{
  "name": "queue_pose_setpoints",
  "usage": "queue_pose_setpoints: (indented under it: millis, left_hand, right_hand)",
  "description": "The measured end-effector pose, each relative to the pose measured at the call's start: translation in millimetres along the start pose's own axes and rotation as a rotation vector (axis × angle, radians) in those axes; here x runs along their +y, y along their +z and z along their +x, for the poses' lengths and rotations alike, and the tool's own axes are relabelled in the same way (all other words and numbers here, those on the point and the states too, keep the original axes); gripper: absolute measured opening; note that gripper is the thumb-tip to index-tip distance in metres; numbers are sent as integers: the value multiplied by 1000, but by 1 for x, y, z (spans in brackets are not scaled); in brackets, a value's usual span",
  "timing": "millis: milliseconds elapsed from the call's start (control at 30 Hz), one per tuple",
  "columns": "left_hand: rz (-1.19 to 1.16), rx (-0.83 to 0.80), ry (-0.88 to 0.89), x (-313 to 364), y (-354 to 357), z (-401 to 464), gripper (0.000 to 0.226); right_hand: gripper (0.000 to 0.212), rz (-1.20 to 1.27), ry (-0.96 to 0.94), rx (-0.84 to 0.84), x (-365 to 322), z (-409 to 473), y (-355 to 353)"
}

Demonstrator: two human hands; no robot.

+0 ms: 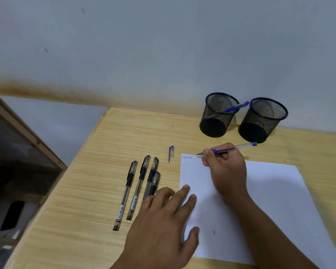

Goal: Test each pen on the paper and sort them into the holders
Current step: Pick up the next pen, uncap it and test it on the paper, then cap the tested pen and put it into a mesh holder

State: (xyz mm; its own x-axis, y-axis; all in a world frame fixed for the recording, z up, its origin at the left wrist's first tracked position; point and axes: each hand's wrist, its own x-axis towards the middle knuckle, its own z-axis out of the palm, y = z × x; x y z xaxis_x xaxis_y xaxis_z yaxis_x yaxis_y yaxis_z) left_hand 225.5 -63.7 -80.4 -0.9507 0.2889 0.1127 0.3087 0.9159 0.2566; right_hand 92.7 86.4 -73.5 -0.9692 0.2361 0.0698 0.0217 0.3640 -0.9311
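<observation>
My right hand (226, 167) grips an uncapped blue pen (235, 148), its tip at the top left corner of the white paper (275, 200), right of small blue writing (187, 157). My left hand (163, 222) lies flat, fingers spread, pressing the paper's left edge. The pen's blue cap (171, 152) lies on the table left of the paper. Several capped black pens (139, 189) lie side by side further left, partly under my left hand. Two black mesh holders stand at the back: the left holder (217, 115) has a blue pen (237, 106) in it, the right holder (262, 121) looks empty.
The wooden table (105, 152) ends at a left edge that runs diagonally. Beyond it stands a wood-framed glass panel (17, 152). A grey wall rises right behind the holders.
</observation>
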Motion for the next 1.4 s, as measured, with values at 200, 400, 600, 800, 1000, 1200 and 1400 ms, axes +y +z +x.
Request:
queue_pose_setpoints:
  millis: [200, 400, 600, 800, 1000, 1200, 1400]
  left_hand:
    - [32, -27, -5, 3, -5, 1, 61]
    - [113, -67, -3, 9, -17, 8, 60]
    - [182, -184, -43, 18, -33, 14, 63]
    - [95, -244, -100, 14, -38, 23, 60]
    - [-203, -121, -155, -4, -40, 38, 49]
    - [-342, 90, -356, -31, -46, 77, 27]
    - [-258, 68, -619, -53, -41, 125, 41]
  right_hand:
    - [12, 62, 60, -34, -1, -2, -3]
    - [12, 101, 88, -60, -8, -3, -6]
    - [13, 207, 163, -40, -15, 1, -9]
    - [11, 277, 156, -28, -17, 2, -32]
    - [11, 306, 163, -47, -10, -12, -57]
    - [9, 354, 163, -97, -2, -36, -78]
    - [9, 437, 156, -146, -7, -61, -94]
